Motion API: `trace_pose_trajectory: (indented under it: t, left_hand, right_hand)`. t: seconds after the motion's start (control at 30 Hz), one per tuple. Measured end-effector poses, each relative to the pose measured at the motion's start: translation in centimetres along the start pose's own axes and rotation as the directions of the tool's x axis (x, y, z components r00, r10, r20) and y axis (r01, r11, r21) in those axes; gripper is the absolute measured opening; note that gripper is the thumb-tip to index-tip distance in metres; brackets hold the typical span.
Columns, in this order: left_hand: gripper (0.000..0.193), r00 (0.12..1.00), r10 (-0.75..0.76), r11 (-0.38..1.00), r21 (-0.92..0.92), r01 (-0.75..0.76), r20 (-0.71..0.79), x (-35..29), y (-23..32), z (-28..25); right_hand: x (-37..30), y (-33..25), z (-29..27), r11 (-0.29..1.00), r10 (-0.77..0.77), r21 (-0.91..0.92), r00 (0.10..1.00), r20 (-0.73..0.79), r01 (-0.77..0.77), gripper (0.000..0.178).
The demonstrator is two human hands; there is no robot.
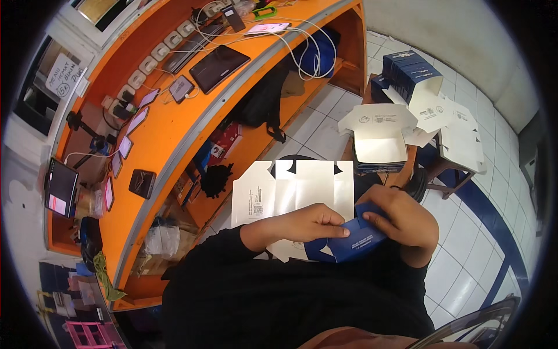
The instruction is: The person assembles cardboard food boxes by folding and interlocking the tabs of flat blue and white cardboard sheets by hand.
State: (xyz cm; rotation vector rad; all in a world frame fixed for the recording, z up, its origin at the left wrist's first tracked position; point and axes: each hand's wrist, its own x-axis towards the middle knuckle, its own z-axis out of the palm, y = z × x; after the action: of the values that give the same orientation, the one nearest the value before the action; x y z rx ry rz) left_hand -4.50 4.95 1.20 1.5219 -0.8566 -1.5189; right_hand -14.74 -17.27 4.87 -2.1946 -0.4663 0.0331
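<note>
A cardboard box blank, white inside and blue outside, lies across my lap with its notched white flaps spread flat. Its near blue panel is folded up toward my body. My left hand grips that panel's edge, thumb on the blue face and other fingers curled behind the card. On the panel's right end, my right hand is closed, thumb and bent fingers pinching the blue card. Both hands partly cover the folds. A part-formed box, white inside, sits open beyond my right hand.
Stacked blue boxes stand at the far right, near flat white blanks on a small table. Along the left curves an orange counter bearing phones, a black laptop, chargers and cables. Its lower shelf holds bags.
</note>
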Motion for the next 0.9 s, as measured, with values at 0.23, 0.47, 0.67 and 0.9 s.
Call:
trace_pose_trajectory:
  t: [0.23, 0.47, 0.67, 0.9]
  left_hand:
    - [0.030, 0.988, 0.147, 0.960, 0.234, -0.152, 0.038, -2.3, 1.8, 0.7]
    - [0.024, 0.874, 0.143, 0.856, -0.385, -0.345, -0.464, -1.9, 2.0, -0.5]
    - [0.027, 0.767, 0.316, 0.503, -0.587, -0.634, -0.558, -1.3, 2.3, -1.5]
    - [0.031, 0.328, 0.568, 0.550, 0.051, -0.834, -0.755, -2.0, 3.2, -3.1]
  right_hand:
    - [1.2, -0.3, 0.5, 0.980, -0.148, 0.166, 0.952, 0.269, 0.106, 0.027]
    - [2.0, -2.3, 1.2, 0.972, -0.194, -0.228, 0.742, -0.641, 0.057, 0.030]
    - [4.4, -2.3, 4.8, 0.981, -0.142, -0.191, 0.801, -0.581, 0.035, 0.034]
    - [4.4, -1.6, 3.9, 0.848, -0.526, -0.467, 0.511, -0.680, 0.250, 0.039]
